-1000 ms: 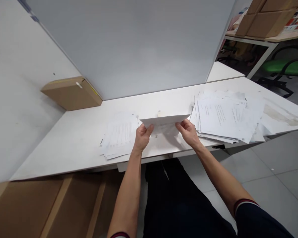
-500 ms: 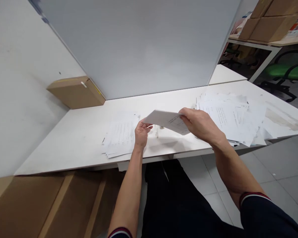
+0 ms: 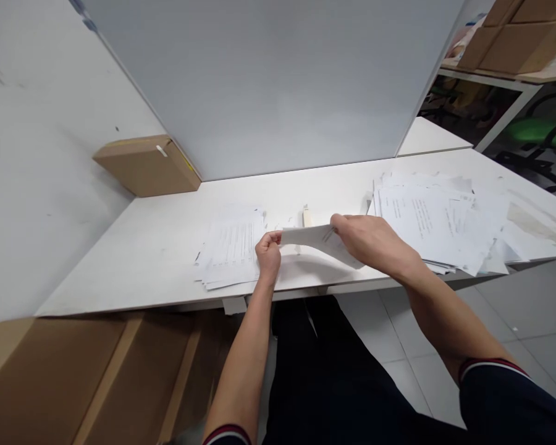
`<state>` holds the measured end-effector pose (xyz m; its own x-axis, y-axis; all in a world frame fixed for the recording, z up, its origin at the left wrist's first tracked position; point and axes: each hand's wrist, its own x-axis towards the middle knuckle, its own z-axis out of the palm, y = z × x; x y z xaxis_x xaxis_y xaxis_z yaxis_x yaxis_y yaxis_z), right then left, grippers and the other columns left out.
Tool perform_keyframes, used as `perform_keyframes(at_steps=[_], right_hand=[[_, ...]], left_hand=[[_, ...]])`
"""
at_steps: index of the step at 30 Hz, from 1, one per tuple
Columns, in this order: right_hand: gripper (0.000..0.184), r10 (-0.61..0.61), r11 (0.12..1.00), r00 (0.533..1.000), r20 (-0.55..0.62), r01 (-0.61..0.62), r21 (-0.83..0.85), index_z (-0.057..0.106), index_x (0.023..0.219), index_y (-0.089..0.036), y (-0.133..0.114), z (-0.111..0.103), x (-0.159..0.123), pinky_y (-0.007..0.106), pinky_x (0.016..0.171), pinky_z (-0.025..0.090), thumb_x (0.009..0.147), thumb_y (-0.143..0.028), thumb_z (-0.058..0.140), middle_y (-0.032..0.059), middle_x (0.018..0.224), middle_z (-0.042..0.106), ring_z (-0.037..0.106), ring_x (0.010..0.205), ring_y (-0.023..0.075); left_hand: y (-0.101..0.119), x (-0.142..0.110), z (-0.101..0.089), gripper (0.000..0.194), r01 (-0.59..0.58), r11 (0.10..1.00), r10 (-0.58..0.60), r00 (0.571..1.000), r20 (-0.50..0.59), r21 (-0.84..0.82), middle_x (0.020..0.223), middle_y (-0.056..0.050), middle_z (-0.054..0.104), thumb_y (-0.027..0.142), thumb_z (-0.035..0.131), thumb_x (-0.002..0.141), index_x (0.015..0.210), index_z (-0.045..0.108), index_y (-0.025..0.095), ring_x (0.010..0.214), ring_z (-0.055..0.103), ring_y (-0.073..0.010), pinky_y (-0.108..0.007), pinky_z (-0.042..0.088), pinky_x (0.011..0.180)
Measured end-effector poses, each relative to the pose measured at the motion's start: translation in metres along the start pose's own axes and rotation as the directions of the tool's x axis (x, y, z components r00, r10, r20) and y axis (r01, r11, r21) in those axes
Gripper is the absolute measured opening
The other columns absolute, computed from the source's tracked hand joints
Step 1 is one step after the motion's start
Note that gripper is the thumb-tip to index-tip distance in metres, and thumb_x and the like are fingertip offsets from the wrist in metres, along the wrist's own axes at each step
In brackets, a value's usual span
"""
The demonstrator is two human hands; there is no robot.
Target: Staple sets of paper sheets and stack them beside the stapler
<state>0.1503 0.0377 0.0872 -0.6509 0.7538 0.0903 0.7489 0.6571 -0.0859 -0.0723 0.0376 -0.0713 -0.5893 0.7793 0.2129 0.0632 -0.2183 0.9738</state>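
Note:
A printed paper sheet [image 3: 319, 237] is stretched, slightly bent, between my two hands above the white table. My left hand [image 3: 269, 252] pinches its left end, fingers closed. At the right end, my right hand [image 3: 370, 240] grips it between thumb and fingers. Whether it is one sheet or several I cannot tell. Left of my left hand lies a stack of printed papers [image 3: 234, 247]. Beyond my right hand is a larger, untidy pile of printed papers [image 3: 421, 222]. A small cream-coloured object [image 3: 307, 216] stands on the table just behind the held paper.
The white table [image 3: 157, 259] runs against a grey panel [image 3: 278, 93]. A cardboard box [image 3: 148, 165] leans at its back left corner. Large cardboard boxes [image 3: 50, 377] stand below the left front edge. A green chair [image 3: 537, 130] and another desk are at the far right.
My left hand has closed from loosely spread fingers into a pinch on the paper. The paper has been lowered and curved, uncovering the cream object behind it. The camera view has shifted slightly.

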Motion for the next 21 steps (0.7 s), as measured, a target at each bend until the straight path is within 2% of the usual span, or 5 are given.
perform_keyframes(at_steps=[4,7,9,14,21], right_hand=[[0.014,0.169,0.752,0.981,-0.1,-0.062,0.657,0.056,0.095,-0.02,0.016,0.008,-0.007,0.028,0.056,0.042,0.086,-0.026,0.047,0.0051,0.083,0.066,0.06,0.071,0.019],[0.023,0.201,0.331,0.97,0.135,-0.197,0.923,0.059,0.103,-0.02,0.031,0.045,-0.012,0.033,0.061,0.051,0.081,-0.03,0.056,0.0068,0.091,0.068,0.064,0.076,0.0213],[0.026,0.217,0.181,0.93,0.296,-0.337,0.924,0.061,0.102,-0.019,0.038,0.075,-0.017,0.035,0.063,0.054,0.077,-0.028,0.061,0.0084,0.091,0.069,0.065,0.075,0.0224],[0.043,0.244,0.059,0.894,0.376,-0.4,0.914,0.056,0.118,-0.016,0.037,0.115,-0.037,0.036,0.069,0.056,0.076,-0.024,0.062,0.0096,0.099,0.069,0.067,0.084,0.0237],[0.084,0.24,0.049,0.924,0.298,-0.318,0.947,0.011,0.148,-0.027,0.032,0.108,-0.056,0.035,0.068,0.056,0.079,-0.025,0.06,0.0092,0.111,0.065,0.067,0.082,0.0201]], left_hand=[[0.002,0.002,0.0,0.014,0.169,0.955,-0.166,0.986,0.031,-0.242,0.068,0.0,0.063,0.017,0.053,0.066,0.076,0.062,0.017,0.066,0.06,-0.0124,-0.028,0.049,0.069],[0.013,-0.001,0.001,0.033,0.334,0.892,-0.272,0.935,0.229,-0.304,0.076,-0.005,0.066,0.044,0.053,0.078,0.095,0.062,0.017,0.066,0.062,-0.0142,-0.028,0.049,0.063],[0.019,-0.004,0.001,0.056,0.44,0.845,-0.329,0.876,0.353,-0.303,0.079,-0.008,0.066,0.063,0.042,0.08,0.107,0.059,0.017,0.064,0.062,-0.015,-0.028,0.049,0.059],[0.02,-0.01,0.007,0.055,0.364,0.923,-0.296,0.876,0.382,-0.12,0.06,0.003,0.056,0.044,0.071,0.067,0.111,0.058,0.015,0.052,0.052,-0.0088,-0.022,0.042,0.052],[0.019,-0.011,0.016,0.035,0.143,0.963,-0.224,0.898,0.38,0.229,0.049,0.009,0.033,0.025,0.063,0.07,0.103,0.064,0.016,0.044,0.034,-0.0058,-0.02,0.031,0.048]])
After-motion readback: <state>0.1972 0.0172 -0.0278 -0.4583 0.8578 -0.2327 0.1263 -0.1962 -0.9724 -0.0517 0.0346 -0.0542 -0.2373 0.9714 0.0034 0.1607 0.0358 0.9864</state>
